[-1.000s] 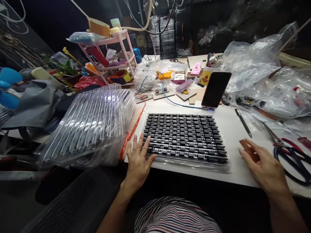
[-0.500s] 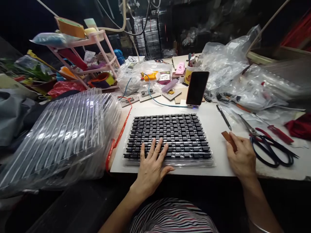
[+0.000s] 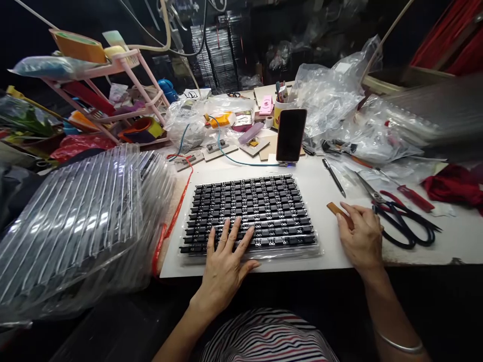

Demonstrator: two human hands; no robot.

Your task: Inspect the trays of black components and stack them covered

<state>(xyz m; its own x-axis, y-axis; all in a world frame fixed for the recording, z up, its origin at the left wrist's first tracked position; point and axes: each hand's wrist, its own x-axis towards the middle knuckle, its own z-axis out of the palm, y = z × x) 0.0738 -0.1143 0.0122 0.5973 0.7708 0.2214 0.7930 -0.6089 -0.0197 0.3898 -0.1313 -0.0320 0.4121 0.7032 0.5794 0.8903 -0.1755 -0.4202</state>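
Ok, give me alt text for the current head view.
A person's left hand lies over a clear tray of black parts while the right hand holds a brown strip beside it. A phone stands behind the tray on the white table, with scissors to the right and stacked ribbed plastic to the left.

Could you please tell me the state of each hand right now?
Left hand: open, spread over the rows of black parts.
Right hand: closed, holding a brown strip.
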